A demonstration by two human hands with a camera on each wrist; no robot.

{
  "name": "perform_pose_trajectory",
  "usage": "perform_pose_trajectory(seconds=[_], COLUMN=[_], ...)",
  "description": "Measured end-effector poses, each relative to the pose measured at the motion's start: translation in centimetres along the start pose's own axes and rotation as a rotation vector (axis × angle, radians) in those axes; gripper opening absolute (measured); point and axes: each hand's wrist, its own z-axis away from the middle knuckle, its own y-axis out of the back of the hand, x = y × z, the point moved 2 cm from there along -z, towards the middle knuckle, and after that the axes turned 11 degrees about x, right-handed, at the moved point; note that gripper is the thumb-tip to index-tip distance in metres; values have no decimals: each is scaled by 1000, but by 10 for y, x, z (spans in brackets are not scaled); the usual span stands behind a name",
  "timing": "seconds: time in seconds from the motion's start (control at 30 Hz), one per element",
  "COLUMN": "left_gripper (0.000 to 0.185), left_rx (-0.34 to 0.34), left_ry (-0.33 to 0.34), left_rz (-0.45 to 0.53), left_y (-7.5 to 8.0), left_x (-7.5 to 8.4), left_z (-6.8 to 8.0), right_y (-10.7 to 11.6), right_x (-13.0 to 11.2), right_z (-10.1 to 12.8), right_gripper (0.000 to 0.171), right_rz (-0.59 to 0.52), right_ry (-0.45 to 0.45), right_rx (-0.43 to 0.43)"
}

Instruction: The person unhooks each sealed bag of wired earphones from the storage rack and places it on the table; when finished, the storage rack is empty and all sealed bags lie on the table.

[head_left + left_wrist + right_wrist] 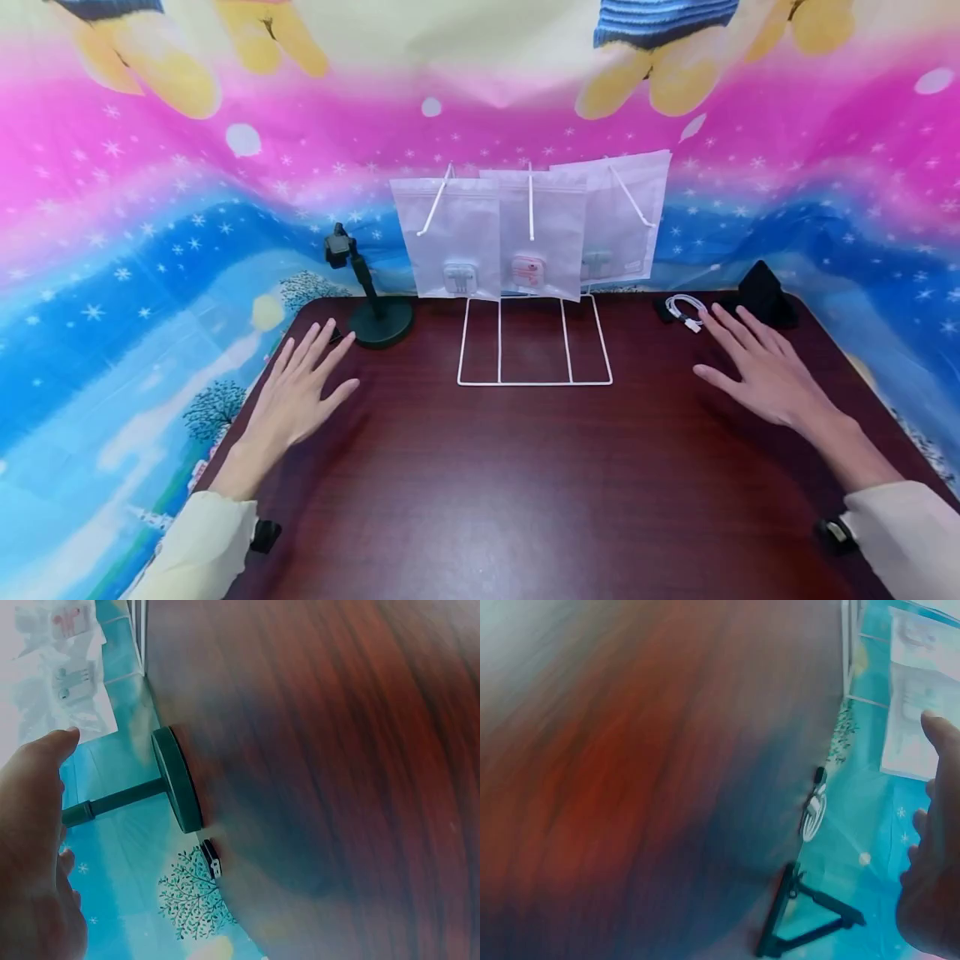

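Observation:
My left hand (300,392) lies flat with straight, spread fingers on the dark red table (525,483), just left of a black round-based stand (372,292). In the left wrist view the stand's base (178,780) shows beside my left hand (34,847). My right hand (757,367) is also flat and spread, its fingertips almost at a coiled white cable (684,311). A black folded stand (765,293) sits just beyond it. The right wrist view shows the cable (814,812), the folded stand (802,915) and my right hand (934,862). Neither hand holds anything.
Three frosted bags (528,229) with small earphone cases inside hang on a white wire rack (532,350) at the table's back middle. A tiny black clip (211,859) lies near the round stand. A bright printed cloth (112,275) surrounds the table.

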Motion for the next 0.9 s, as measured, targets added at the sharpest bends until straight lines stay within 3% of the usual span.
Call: perform_pose_trajectory(seconds=[0.27, 0.4, 0.57, 0.9], left_gripper=[76, 69, 62, 57], left_rx=[-10, 2, -20, 6], left_ry=[113, 153, 221, 297], left_rz=[195, 338, 514, 651], left_y=[0, 3, 10, 42], left_x=[9, 16, 24, 35], left_z=[-14, -26, -46, -82], right_y=[-31, -52, -76, -100], right_x=[-15, -25, -36, -46], right_z=[-29, -39, -48, -63], right_gripper=[87, 86, 88, 88], right_rz=[-345, -478, -499, -537], right_ry=[-114, -143, -166, -147], right_rx=[-150, -239, -331, -361])
